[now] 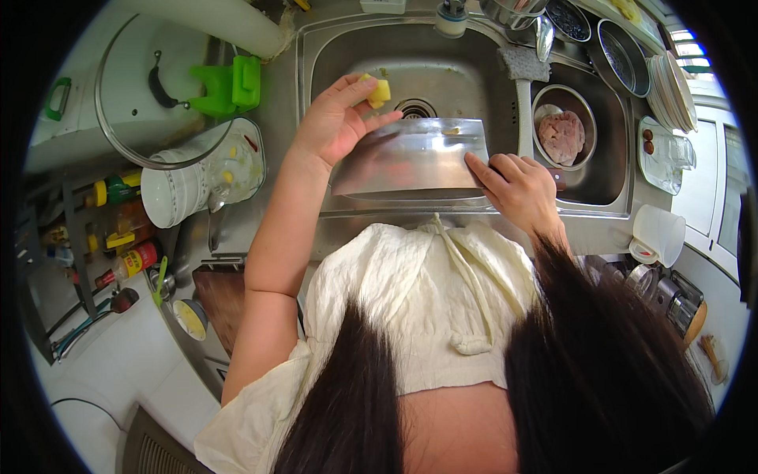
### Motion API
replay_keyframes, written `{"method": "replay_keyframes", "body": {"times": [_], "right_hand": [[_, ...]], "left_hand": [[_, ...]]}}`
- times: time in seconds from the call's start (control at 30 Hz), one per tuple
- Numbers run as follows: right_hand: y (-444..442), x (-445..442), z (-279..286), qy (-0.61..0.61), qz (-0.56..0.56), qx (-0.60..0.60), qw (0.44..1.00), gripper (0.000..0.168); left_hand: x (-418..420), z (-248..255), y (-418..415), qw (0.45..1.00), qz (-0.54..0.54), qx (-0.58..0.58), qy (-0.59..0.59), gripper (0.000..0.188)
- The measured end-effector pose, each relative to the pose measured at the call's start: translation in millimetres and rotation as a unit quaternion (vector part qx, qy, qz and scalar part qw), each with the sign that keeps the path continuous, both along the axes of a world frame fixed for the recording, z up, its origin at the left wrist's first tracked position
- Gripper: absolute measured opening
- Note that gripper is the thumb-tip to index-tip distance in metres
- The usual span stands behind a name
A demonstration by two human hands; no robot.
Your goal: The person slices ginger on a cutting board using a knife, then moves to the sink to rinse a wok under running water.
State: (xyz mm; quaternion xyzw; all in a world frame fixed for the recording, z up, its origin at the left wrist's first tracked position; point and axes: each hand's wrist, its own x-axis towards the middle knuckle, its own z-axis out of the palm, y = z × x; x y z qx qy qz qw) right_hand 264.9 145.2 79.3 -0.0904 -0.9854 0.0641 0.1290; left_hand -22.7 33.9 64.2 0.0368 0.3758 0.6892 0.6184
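Observation:
My left hand (349,112) is raised over the large sink basin (474,71), pinching a small yellow chunk of food (380,92) that looks like peeled ginger. My right hand (515,183) grips a wide steel cleaver (414,160), its index finger along the blade and part of the brown handle showing. The blade lies nearly level over the basin's near side, with a small yellowish scrap (453,131) stuck near its far edge. The fingertips of my left hand are close to the blade's far left corner; whether they touch cannot be seen. A curved rim shows under the blade, mostly hidden.
In the smaller right basin sits a steel bowl (536,118) of raw meat (562,136). Stacked plates (669,89) and dark pans (622,56) line the right. Leftward are a glass lid (106,127), stacked white bowls (172,189) and a wooden cutting board (219,296).

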Motion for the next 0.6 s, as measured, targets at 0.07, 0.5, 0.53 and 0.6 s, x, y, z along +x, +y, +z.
{"method": "replay_keyframes", "body": {"times": [0.07,0.5,0.53,0.6], "right_hand": [[-1,-2,1,0.008,-0.001,-0.004,1.0,0.043],[-8,-10,7,-0.013,0.035,0.01,0.999,0.042],[-8,-8,6,-0.035,0.034,0.011,0.999,0.044],[-8,-7,6,-0.055,0.037,0.011,0.998,0.047]], "left_hand": [[9,1,0,0.999,-0.044,0.015,-0.025,0.009],[19,-5,15,0.999,-0.016,0.029,-0.038,0.01],[20,-3,14,0.997,-0.036,0.035,-0.057,0.01],[25,0,13,0.992,-0.072,0.046,-0.093,0.009]]}}
